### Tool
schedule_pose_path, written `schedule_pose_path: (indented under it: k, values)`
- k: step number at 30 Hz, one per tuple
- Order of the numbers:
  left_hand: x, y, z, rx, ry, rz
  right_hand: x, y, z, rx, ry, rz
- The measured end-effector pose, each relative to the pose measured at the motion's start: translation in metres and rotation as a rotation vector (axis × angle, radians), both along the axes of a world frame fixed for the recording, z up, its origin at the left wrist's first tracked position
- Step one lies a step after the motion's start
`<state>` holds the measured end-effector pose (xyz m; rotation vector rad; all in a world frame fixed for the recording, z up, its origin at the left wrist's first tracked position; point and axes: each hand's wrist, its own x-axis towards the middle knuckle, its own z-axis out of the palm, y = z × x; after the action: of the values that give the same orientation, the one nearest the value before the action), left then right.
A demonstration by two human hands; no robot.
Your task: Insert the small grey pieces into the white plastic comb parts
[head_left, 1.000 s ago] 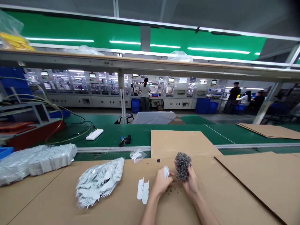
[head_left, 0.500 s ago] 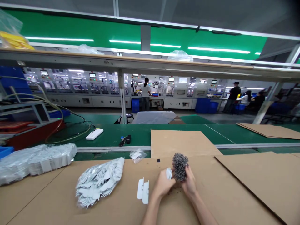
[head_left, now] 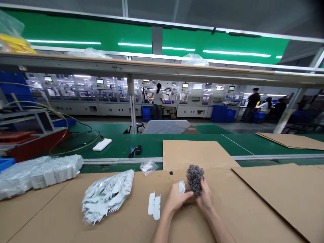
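Grey bristly cluster of small metal parts, held in the curled fingers of the right hand just above a brown cardboard sheet. Left hand beside it, thumb and fingers closed narrowly on a small white plastic piece, which touches neither the cluster nor the sheet. Pair of white plastic brackets lies flat on the cardboard just left of the left hand. Further left, a clear bag of white parts rests on the same sheet; a longer silver-white packed bundle lies at the far left. Beyond the sheet: green conveyor belt bearing a white rectangular device and a small clear bag at its front edge. Background: co-worker standing at a row of automated machines.
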<state>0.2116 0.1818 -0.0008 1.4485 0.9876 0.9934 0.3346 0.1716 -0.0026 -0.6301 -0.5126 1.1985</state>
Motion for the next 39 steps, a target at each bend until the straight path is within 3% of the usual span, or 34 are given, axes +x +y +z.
schedule_pose_path:
  k: [5, 10, 16, 22, 27, 33, 39]
  values:
    - [0.000, 0.003, -0.005, 0.117, 0.023, 0.056, 0.002, 0.001, -0.001, -0.018, -0.018, -0.009]
    - [0.001, 0.001, -0.005, 0.126, 0.021, -0.004, 0.001, 0.002, -0.004, -0.016, -0.029, -0.021]
    - [0.001, 0.003, -0.005, 0.163, 0.042, 0.139, -0.001, 0.003, -0.004, -0.002, -0.032, -0.007]
    - [0.001, 0.002, -0.006, 0.141, 0.018, -0.015, -0.001, 0.002, -0.004, -0.010, -0.030, 0.004]
    - [-0.001, 0.003, -0.006, 0.185, 0.106, 0.171, 0.004, 0.003, -0.004, -0.004, -0.015, -0.026]
    - [0.001, 0.002, -0.008, 0.154, 0.009, -0.042, 0.003, 0.003, -0.005, -0.011, -0.022, 0.004]
    - [0.001, 0.002, -0.010, 0.172, 0.029, -0.012, 0.003, 0.003, -0.006, -0.008, -0.001, 0.009]
